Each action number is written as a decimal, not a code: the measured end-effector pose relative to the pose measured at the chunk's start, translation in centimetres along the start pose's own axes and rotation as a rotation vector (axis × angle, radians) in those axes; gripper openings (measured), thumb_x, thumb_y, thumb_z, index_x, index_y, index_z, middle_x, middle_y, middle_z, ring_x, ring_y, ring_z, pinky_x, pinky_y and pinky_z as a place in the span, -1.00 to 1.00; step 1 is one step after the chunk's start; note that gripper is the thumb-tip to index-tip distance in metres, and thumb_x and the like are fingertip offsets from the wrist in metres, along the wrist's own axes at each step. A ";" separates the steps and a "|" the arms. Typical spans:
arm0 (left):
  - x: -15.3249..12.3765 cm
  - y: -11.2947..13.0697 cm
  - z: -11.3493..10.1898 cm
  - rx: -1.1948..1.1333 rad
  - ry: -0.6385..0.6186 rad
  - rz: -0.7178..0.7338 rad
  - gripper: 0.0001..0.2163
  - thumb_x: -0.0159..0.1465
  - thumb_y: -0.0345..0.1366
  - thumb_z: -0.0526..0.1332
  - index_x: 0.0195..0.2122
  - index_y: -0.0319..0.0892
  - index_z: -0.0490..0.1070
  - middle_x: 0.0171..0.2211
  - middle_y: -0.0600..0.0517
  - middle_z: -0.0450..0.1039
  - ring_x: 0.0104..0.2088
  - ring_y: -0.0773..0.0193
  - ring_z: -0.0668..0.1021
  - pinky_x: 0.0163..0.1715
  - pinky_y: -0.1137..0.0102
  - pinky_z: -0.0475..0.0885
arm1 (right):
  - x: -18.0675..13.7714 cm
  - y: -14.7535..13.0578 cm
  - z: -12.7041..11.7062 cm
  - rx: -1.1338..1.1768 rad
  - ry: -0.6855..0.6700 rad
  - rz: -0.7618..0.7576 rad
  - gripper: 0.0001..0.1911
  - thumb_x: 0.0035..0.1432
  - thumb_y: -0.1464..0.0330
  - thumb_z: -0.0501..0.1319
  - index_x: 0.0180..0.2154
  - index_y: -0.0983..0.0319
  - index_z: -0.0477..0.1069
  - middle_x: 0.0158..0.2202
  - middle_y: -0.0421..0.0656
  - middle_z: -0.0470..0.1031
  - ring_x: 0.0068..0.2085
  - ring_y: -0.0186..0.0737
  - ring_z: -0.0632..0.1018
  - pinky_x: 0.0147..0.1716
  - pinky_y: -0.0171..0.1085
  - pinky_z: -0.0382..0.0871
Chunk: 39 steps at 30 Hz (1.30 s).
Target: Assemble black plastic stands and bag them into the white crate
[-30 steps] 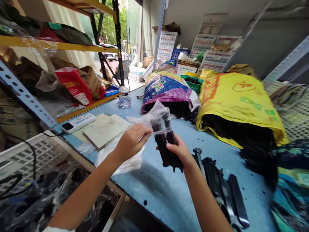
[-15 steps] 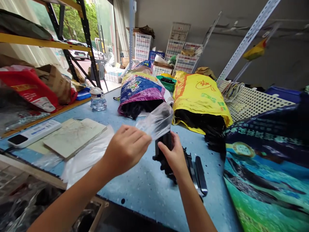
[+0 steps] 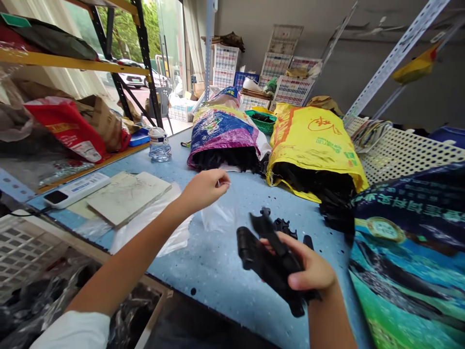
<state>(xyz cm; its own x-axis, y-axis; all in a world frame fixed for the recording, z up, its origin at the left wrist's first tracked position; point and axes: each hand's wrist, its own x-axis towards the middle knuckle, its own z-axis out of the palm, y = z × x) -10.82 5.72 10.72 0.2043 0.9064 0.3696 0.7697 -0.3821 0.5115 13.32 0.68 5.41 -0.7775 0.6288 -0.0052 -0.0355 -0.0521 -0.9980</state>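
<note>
Right grip (image 3: 314,264): we found it clasped around a black plastic part (image 3: 267,269), thumb on the near side, the part tilted above the front of the blue worktop (image 3: 218,278). Its outline was slightly blurred, and we could not tell whether it was one piece or several. Left grip (image 3: 204,190): we saw the fingertips pinched together on a clear plastic bag (image 3: 220,215), which hung thin and limp over the worktop, to the left of the black part and apart from it. Behind the right grip we noted more black parts (image 3: 285,227) on the worktop, partly hidden by the hand. Under and beside the left forearm we recorded a stack of white plastic sheets (image 3: 176,240), with a stained pale board (image 3: 132,196) just beside it and a white device (image 3: 77,190) with a dark end at the board's left. Farther back stood a clear bottle (image 3: 160,148). Beyond the hands we logged a blue and purple sack (image 3: 225,133) and a yellow sack (image 3: 314,150), both lying with open mouths towards us and black contents showing. At the right edge we observed a blue and green sack (image 3: 407,261).
</note>
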 end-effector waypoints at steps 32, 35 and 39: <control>-4.2 2.8 0.1 -0.417 -0.254 0.130 -0.66 0.17 -0.06 -0.03 -0.44 -0.23 0.36 -0.42 -0.02 0.38 -0.34 0.27 0.42 -0.28 0.35 0.30 | 2.2 0.9 2.4 0.294 0.552 -0.219 -0.75 -0.14 0.24 0.17 -0.37 0.23 0.28 -0.61 -0.23 0.41 -0.64 -0.24 0.42 -0.69 -0.31 0.27; -3.4 3.2 2.2 -0.945 0.087 -0.135 -0.60 0.11 0.03 0.00 -0.30 -0.23 0.32 -0.27 -0.07 0.38 -0.22 0.22 0.42 -0.23 0.32 0.32 | 2.8 0.7 3.0 0.105 0.601 -0.210 -0.70 -0.16 0.29 0.23 -0.29 0.20 0.32 -0.51 -0.23 0.42 -0.48 -0.22 0.46 -0.52 -0.27 0.35; -3.0 5.5 6.0 -1.427 0.121 -0.307 -0.58 0.03 -0.12 0.19 -0.13 -0.22 0.23 -0.17 -0.08 0.37 -0.18 0.21 0.43 -0.19 0.34 0.33 | 4.2 0.3 4.4 -0.396 0.807 -0.234 -0.71 -0.06 0.32 0.17 -0.21 0.18 0.31 -0.27 -0.16 0.40 -0.21 -0.14 0.41 -0.21 -0.17 0.28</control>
<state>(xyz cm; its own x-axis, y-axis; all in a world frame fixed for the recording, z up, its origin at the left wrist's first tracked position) -3.53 2.02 7.77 0.0403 0.9904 0.1319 -0.4808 -0.0964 0.8715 7.26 -0.14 5.37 -0.0998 0.9469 0.3056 0.1960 0.3198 -0.9270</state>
